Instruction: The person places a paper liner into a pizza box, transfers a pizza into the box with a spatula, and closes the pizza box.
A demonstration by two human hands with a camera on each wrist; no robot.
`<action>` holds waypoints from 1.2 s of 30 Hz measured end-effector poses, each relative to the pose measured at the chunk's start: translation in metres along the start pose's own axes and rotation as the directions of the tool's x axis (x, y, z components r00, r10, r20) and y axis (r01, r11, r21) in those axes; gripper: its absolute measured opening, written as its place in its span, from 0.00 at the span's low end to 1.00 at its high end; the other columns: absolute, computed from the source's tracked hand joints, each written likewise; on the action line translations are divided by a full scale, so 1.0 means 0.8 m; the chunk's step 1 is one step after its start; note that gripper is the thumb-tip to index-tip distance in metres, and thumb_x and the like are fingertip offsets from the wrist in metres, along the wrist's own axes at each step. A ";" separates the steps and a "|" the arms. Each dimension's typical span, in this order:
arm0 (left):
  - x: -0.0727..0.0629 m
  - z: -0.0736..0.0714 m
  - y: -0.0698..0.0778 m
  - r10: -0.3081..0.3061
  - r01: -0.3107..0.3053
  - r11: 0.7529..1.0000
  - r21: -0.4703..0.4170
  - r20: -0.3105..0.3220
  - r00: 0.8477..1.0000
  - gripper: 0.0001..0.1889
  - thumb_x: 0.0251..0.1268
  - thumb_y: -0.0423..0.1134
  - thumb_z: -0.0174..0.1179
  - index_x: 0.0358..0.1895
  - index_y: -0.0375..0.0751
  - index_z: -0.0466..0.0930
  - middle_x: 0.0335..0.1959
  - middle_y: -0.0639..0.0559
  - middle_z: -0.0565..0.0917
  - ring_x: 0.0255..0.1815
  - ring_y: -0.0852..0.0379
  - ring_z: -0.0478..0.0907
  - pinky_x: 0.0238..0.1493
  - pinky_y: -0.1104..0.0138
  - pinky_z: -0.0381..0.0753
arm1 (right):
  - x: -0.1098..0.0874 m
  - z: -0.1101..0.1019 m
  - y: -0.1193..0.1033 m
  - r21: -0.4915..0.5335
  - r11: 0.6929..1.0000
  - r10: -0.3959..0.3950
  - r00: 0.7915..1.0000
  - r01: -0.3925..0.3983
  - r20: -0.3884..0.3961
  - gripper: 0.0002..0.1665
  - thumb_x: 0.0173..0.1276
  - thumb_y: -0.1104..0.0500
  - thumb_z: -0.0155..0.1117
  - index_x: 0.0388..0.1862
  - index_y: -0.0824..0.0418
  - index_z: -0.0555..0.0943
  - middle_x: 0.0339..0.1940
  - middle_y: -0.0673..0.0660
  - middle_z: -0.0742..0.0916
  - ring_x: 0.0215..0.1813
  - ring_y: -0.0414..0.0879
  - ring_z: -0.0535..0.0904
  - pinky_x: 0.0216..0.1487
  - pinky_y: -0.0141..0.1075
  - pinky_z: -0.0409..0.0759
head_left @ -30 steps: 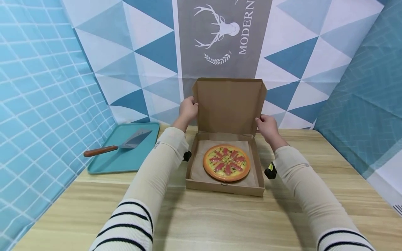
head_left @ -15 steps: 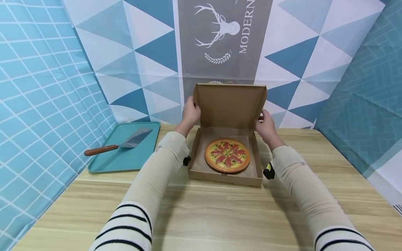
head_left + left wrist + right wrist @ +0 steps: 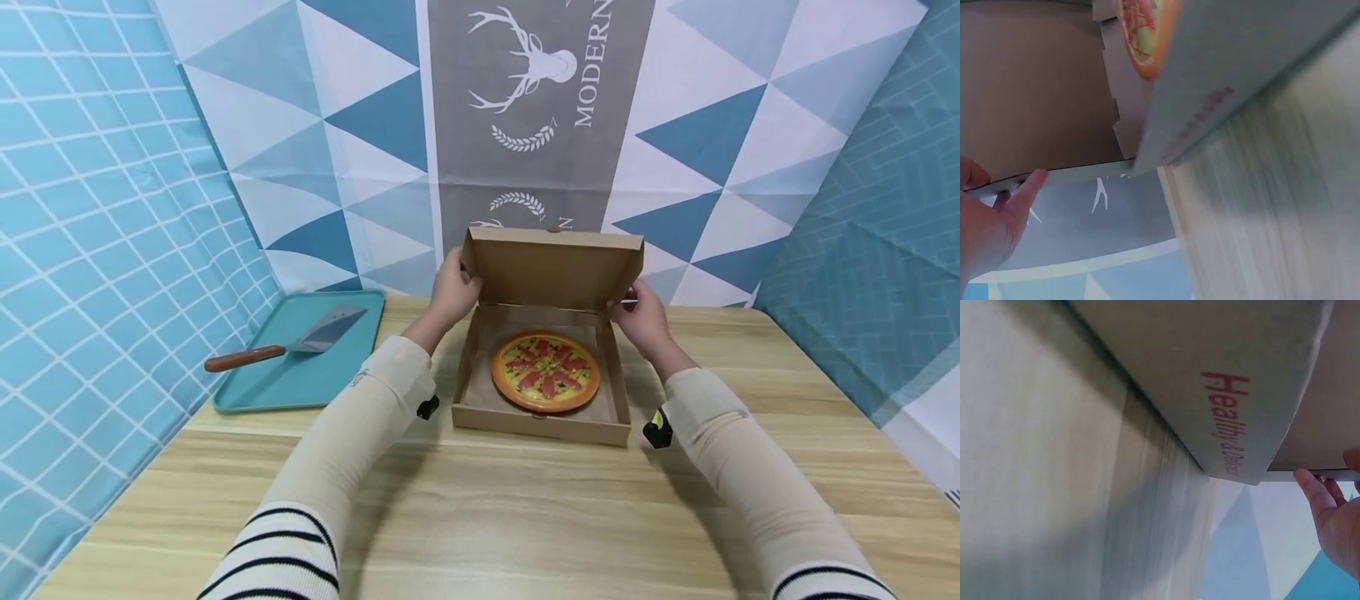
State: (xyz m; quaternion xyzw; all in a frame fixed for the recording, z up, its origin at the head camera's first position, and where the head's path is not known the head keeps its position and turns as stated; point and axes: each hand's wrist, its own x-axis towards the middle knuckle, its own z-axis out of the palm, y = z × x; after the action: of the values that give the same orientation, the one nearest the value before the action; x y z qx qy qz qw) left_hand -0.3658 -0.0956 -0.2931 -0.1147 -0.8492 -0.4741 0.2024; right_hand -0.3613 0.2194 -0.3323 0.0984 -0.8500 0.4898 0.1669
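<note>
A brown cardboard pizza box (image 3: 540,425) lies on the table with its lid (image 3: 558,271) raised at the back, tilted forward over the base. Inside, a round pizza (image 3: 545,372) with red strips and an orange crust rests on brown paper. My left hand (image 3: 454,290) pinches the lid's left side edge. On the other side, my right hand (image 3: 643,318) pinches the right edge. In the left wrist view, the thumb and fingers of my left hand (image 3: 997,219) lie on either side of the lid's rim. Red lettering (image 3: 1225,419) marks the box's side in the right wrist view.
Left of the box, a teal tray (image 3: 247,392) holds a metal pizza server (image 3: 326,329), its wooden handle (image 3: 243,358) jutting over the tray's left edge. A patterned wall covering (image 3: 375,150) stands behind the wooden table (image 3: 480,508), with blue tiled sheets on both sides.
Both hands have tilted the lid forward and down, so its front flap now shows above the base. The box has shifted slightly back. Tray and server have stayed put.
</note>
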 end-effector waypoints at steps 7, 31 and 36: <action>-0.016 -0.007 -0.006 0.029 -0.028 0.999 -0.036 0.052 0.998 0.22 0.63 0.27 0.53 0.61 0.33 0.68 0.52 0.35 0.76 0.45 0.44 0.79 0.45 0.55 0.79 | -0.015 -0.008 0.004 -0.029 0.999 -0.013 1.000 0.014 0.024 0.22 0.69 0.64 0.60 0.59 0.71 0.72 0.55 0.70 0.78 0.57 0.64 0.76 0.53 0.54 0.78; -0.071 -0.044 -0.004 0.009 0.065 0.961 -0.268 0.267 0.964 0.36 0.54 0.19 0.61 0.69 0.34 0.63 0.62 0.35 0.71 0.63 0.40 0.71 0.57 0.57 0.76 | -0.079 -0.052 -0.021 -0.003 0.990 -0.139 0.982 0.141 0.127 0.29 0.70 0.56 0.64 0.67 0.61 0.72 0.56 0.61 0.79 0.57 0.49 0.76 0.50 0.30 0.78; -0.086 -0.061 0.005 -0.015 0.111 0.958 -0.264 0.341 0.940 0.40 0.55 0.19 0.55 0.75 0.38 0.58 0.67 0.36 0.68 0.66 0.43 0.68 0.60 0.56 0.74 | -0.094 -0.063 -0.031 0.119 0.990 -0.105 0.969 0.080 0.224 0.44 0.64 0.62 0.70 0.76 0.58 0.62 0.57 0.61 0.76 0.56 0.40 0.75 0.49 0.24 0.77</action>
State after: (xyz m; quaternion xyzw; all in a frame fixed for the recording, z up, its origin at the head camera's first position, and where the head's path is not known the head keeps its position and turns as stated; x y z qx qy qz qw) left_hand -0.2912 -0.1355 -0.2982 -0.1935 -0.7989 -0.5691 0.0211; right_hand -0.2739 0.2509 -0.3181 0.2030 -0.8300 0.5126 0.0843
